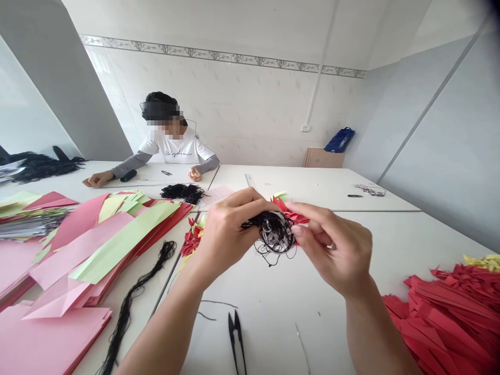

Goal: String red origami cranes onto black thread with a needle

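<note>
Head view: left hand [226, 234] and right hand [336, 247] pinch one tangle of black thread [273, 232].

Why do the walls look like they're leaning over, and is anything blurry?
In the head view, the wide lens makes the wall lean; the left hand, right hand and black thread tangle look sharp; the light is soft, with little glare on the white table; a dark smudge shades the top right corner, and the seated person's face is pixelated.
</note>
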`<state>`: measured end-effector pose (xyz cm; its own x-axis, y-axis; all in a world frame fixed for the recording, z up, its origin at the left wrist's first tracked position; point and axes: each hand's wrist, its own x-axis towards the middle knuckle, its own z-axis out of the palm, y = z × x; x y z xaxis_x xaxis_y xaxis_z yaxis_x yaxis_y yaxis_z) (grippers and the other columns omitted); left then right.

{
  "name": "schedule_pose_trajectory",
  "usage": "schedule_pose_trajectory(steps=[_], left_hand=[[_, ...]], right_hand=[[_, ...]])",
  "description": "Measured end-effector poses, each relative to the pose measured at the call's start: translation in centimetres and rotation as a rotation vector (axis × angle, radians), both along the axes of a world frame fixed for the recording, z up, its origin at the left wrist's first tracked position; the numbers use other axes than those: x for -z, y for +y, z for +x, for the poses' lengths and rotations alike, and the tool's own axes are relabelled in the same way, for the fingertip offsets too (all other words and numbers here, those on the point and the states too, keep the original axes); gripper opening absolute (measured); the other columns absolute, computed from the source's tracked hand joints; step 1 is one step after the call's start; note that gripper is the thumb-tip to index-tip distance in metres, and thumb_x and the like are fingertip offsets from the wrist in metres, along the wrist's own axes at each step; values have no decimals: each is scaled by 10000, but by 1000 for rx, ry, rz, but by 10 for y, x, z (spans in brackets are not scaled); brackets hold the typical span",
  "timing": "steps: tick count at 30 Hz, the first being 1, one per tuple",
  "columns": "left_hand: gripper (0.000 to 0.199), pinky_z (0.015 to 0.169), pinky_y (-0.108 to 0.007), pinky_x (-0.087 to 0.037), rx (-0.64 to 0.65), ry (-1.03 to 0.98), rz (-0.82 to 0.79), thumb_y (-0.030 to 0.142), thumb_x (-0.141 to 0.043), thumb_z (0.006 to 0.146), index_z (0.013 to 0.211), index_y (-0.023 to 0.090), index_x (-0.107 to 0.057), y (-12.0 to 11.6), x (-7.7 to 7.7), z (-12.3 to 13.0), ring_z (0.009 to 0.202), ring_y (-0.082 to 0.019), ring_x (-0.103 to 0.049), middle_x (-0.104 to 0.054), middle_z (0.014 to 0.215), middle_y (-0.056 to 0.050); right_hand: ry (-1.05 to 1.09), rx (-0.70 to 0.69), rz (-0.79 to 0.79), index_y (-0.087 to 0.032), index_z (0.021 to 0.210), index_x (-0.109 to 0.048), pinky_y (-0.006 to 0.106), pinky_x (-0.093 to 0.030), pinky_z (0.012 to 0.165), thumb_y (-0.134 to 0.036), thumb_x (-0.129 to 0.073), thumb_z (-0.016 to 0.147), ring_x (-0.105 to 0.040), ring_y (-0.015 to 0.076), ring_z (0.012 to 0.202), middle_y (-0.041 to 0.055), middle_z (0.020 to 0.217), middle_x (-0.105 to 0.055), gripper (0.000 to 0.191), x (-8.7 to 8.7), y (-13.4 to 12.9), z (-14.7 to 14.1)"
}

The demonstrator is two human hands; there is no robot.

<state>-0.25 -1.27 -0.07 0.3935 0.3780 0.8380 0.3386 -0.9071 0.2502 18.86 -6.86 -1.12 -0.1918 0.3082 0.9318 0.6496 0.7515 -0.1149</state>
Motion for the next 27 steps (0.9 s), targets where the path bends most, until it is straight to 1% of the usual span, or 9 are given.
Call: schedule_pose_trajectory(steps=[3,7,11,15,18,20,22,23,27], left_hand=[[412,618,-225,-434,46,11,-10,-98,-479,716,892,184,-722,-2,-1,1,731,-103,-574,-655,843,-3],[392,646,-213,-453,104,15,-65,-92,-517,741,902,198,-727,-4,-3,2,734,-91,-596,-671,856,8],[428,647,-213,-448,68,38,-84,-87,-511,747,946,213,-743,-3,-3,3,747,-89,-604,-681,875,13],[507,685,-225,-454,8,108,-103,-82,-483,738,1028,243,-743,-1,-1,4,801,-98,-624,-694,946,14],[502,694,-229,-453,-1,131,-123,-75,-485,738,1018,252,-745,-1,-1,4,795,-99,-624,-697,953,17],[486,693,-227,-453,16,127,-133,-71,-500,746,1022,249,-742,-2,-1,5,789,-99,-620,-692,951,13],[471,691,-220,-455,37,114,-130,-70,-511,754,1020,244,-738,-2,-1,5,785,-97,-616,-685,945,11],[465,691,-216,-456,43,107,-124,-73,-509,755,1012,241,-736,-3,-2,5,787,-97,-616,-683,941,10],[496,696,-212,-465,37,113,-114,-88,-479,735,1014,235,-731,-3,-2,4,806,-102,-625,-689,950,6]], right_hand=[[-83,-24,-44,-245,1248,-623,226,-438,509,-82,-579,954,-518,66,527,-38,782,-700,339,0,2,-2],[-63,-1,62,-233,1029,-660,226,-432,523,-48,-622,918,-509,70,530,-44,702,-653,218,1,7,-1],[18,35,67,-224,949,-642,217,-362,468,-52,-622,909,-403,61,480,-69,609,-542,178,0,8,2],[146,35,76,-218,888,-607,219,-311,447,-82,-615,916,-342,61,469,-73,601,-487,139,-1,6,7],[124,30,8,-221,881,-598,223,-323,459,-149,-617,931,-365,69,479,-65,616,-494,90,-1,4,11],[43,42,-99,-225,958,-618,220,-353,483,-199,-621,940,-380,74,489,-72,605,-459,32,-1,3,13],[-30,44,-192,-226,1034,-625,213,-363,498,-208,-602,954,-383,73,495,-79,599,-423,85,-1,3,13],[-52,38,-210,-226,1032,-627,211,-354,497,-194,-587,960,-376,71,495,-79,599,-419,88,-1,4,12],[-5,8,-134,-219,895,-631,216,-307,474,-131,-578,947,-335,66,493,-70,599,-438,115,-2,4,10]])
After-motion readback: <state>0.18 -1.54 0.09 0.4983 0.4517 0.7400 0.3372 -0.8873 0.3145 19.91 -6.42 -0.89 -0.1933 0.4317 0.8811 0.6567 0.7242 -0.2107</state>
